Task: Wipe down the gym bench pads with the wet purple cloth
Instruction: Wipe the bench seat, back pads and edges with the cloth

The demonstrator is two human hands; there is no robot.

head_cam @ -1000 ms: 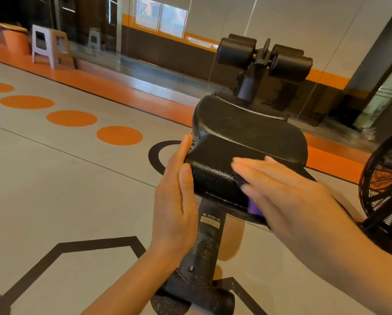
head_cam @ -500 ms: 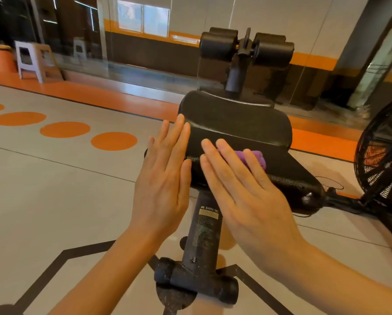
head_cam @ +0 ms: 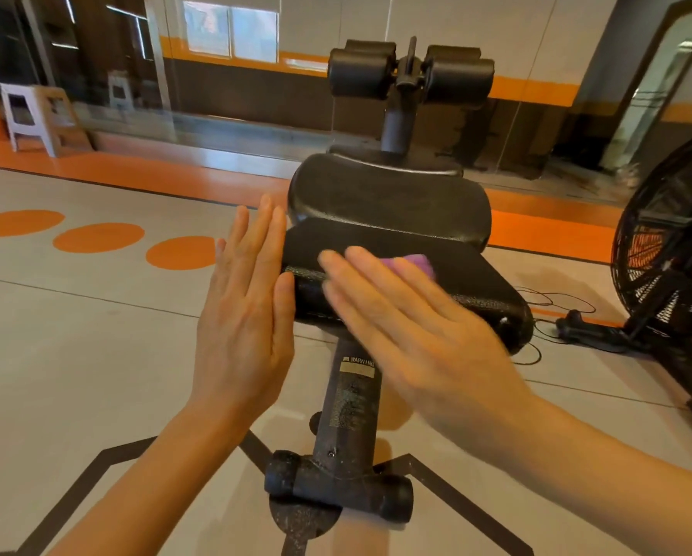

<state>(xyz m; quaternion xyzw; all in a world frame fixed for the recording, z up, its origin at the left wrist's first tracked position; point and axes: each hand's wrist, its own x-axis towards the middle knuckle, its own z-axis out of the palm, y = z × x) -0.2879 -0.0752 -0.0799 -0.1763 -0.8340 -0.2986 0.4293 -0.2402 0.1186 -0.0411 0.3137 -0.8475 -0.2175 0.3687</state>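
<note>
Black textured vinyl covers the near pad (head_cam: 436, 282) of the gym bench, which is carried on a dark post (head_cam: 350, 411) bearing a warning label and ending in a crossbar foot (head_cam: 336, 489). A second, curved pad (head_cam: 388, 202) is seen just behind the near one, and two roller cushions (head_cam: 410, 74) are mounted on an upright at the far end. The purple cloth (head_cam: 410, 263) lies on top of the near pad, mostly covered by the right hand (head_cam: 412, 331); only a bunched corner shows beyond the fingertips. The right hand is laid flat over the cloth with its fingers straight and close together, and it is blurred. The left hand (head_cam: 244, 315) is held flat against the left side of the near pad, fingers straight and pressed together, the thumb touching the pad's front corner. The bench stands on a grey floor (head_cam: 75, 355) marked with orange discs and black lines. A black caged fan (head_cam: 673, 254) stands at the right, with a cable trailing on the floor beside it. A white stool (head_cam: 29, 116) is seen at far left.
</note>
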